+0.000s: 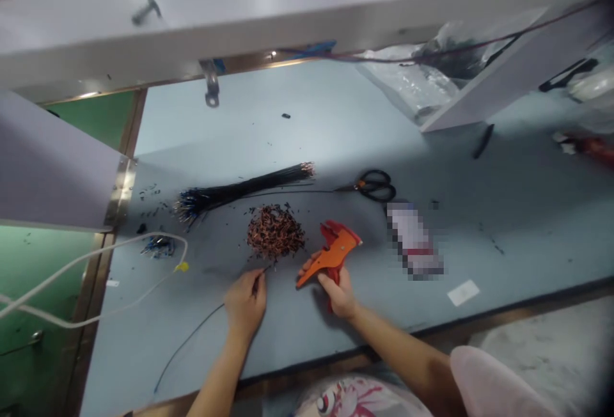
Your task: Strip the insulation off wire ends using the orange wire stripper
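Note:
My left hand (246, 304) pinches a thin black wire (192, 337) near its end; the wire trails back over the table's front edge. My right hand (338, 289) grips an orange and red wire stripper (332, 252) by its handles, jaws pointing up and right. Just beyond both hands lies a small heap of stripped copper and black offcuts (275, 231). Behind the heap, a bundle of black wires (240, 192) lies across the pale blue table (480, 225), bare copper ends at its right.
Black scissors (374, 185) lie right of the bundle. A white cable (96, 263) loops at the left. A white label (462, 292) lies near the front edge. A white shelf (288, 27) overhangs the back, with plastic bags (422, 78) below it at right.

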`<state>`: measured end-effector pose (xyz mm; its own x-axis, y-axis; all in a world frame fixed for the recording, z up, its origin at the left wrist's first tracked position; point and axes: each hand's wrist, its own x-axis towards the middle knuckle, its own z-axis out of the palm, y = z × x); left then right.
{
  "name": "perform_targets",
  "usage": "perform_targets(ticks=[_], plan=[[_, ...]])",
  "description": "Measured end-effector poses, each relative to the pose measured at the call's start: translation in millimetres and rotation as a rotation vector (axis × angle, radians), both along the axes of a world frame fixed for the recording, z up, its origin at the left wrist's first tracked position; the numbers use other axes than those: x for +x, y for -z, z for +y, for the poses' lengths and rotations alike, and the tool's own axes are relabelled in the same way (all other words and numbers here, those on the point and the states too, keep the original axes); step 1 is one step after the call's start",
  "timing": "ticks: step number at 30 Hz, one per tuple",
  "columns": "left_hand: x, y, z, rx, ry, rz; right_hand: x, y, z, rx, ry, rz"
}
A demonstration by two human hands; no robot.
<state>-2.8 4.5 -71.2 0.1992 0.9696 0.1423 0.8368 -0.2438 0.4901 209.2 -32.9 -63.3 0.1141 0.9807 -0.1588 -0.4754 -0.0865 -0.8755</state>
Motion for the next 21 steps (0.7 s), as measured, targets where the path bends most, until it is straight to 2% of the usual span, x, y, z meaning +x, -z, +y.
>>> perform_targets(ticks=[4, 6, 14, 21], plan=[[0, -0.5, -2, -0.211, -0.026, 0.143, -9, 2.9, 1, -0.111, 0.037, -0.036], [2, -3.7, -1, -0.297, -0.036, 0.220, -12, 1.2, 6, -0.236, -0.005, -0.078], [19, -23.0, 7, -0.330, -0.105, 0.322, -15, -19.3, 33, -0.348, -0.088, -0.175], [26, -36.0, 5, -0.318, -0.124, 0.344, -4, -35.3, 13, -0.517, -0.165, -0.271]])
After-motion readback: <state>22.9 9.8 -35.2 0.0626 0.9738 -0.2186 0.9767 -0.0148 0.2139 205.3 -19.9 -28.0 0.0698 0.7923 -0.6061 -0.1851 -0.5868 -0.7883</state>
